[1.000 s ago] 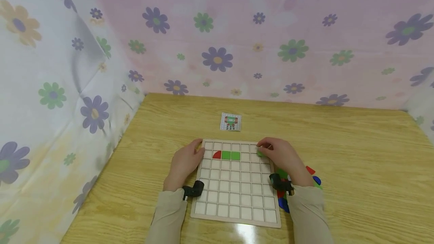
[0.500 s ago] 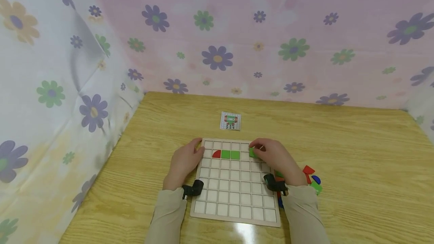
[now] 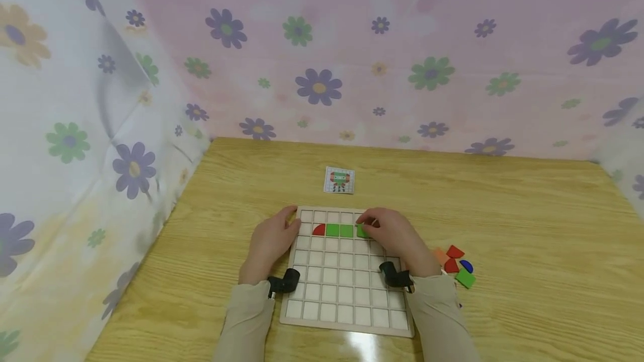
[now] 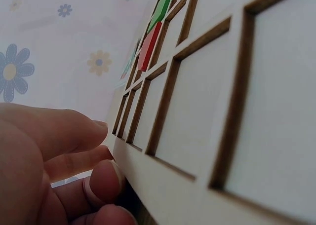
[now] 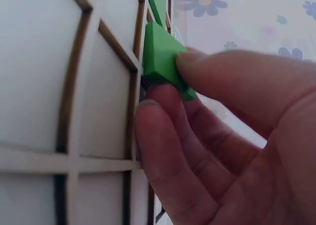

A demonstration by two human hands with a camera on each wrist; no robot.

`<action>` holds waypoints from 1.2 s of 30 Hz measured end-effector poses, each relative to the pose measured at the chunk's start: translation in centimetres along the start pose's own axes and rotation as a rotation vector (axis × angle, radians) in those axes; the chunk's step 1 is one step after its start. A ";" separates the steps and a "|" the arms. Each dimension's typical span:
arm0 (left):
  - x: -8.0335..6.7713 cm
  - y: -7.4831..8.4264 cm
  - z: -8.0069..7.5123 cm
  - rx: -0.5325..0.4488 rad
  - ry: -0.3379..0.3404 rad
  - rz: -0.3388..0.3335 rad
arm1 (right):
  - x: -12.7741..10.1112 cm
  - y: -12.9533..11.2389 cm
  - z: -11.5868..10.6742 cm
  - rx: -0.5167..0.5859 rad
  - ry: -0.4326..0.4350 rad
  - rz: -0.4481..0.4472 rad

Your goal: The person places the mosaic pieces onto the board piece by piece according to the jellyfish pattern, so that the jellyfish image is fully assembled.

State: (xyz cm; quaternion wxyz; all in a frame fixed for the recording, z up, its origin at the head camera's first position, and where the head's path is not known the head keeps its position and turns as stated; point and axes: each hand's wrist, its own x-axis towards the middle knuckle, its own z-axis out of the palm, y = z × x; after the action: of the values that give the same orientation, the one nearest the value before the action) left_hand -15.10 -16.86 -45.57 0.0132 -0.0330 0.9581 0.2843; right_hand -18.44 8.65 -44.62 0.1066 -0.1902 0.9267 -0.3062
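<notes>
A wooden grid board (image 3: pixel 345 277) lies on the table in the head view. In its second row sit a red quarter-circle tile (image 3: pixel 319 230) and two green square tiles (image 3: pixel 339 230) to its right. My right hand (image 3: pixel 394 234) pinches another green square tile (image 5: pixel 160 52) between thumb and fingers, tilted against the grid in the right wrist view. A narrow space separates it from the placed green tiles. At the upper left edge, my left hand (image 3: pixel 268 243) holds the board, its fingertips (image 4: pixel 106 180) curled at the rim in the left wrist view.
A small printed card (image 3: pixel 339 180) with a figure on a grid lies beyond the board. Right of the board are loose tiles: red (image 3: pixel 455 251), blue (image 3: pixel 467 266), green (image 3: pixel 465 277) and orange (image 3: pixel 440 256). The right forearm partly hides this pile. A flowered cloth (image 3: pixel 322 43) hangs behind the table.
My right hand has moved left along the second row with the green square tile, toward the placed green tiles. More loose tiles show beside its forearm. My left hand stays at the board.
</notes>
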 end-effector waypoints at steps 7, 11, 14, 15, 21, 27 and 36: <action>0.0 0.1 0.1 -0.001 0.015 0.012 | 0.1 0.0 0.1 0.003 0.019 0.042; -0.1 0.1 0.2 -0.002 0.010 0.013 | 0.0 -0.2 0.3 -0.011 0.031 0.045; -0.1 0.1 0.2 0.005 0.001 0.005 | 0.0 -0.2 0.4 -0.020 0.037 0.041; -0.2 0.1 0.2 0.009 0.001 0.003 | 0.0 -0.2 0.5 -0.021 0.039 0.039; -0.2 0.3 -0.1 0.009 -0.006 0.009 | 0.1 -0.2 0.3 -0.014 0.049 0.043; -0.1 -0.2 -0.3 -0.004 -0.009 -0.002 | 0.2 -0.8 0.3 0.026 0.046 0.013; -0.2 -0.1 -0.1 -0.049 0.014 0.000 | -0.7 -2.1 -0.8 0.161 0.033 -0.111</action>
State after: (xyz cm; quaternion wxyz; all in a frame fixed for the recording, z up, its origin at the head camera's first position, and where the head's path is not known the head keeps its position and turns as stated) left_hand -14.88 -16.95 -45.54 0.0057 -0.0352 0.9510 0.3072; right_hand -17.50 7.84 -42.68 0.0891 -0.2269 0.8888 -0.3881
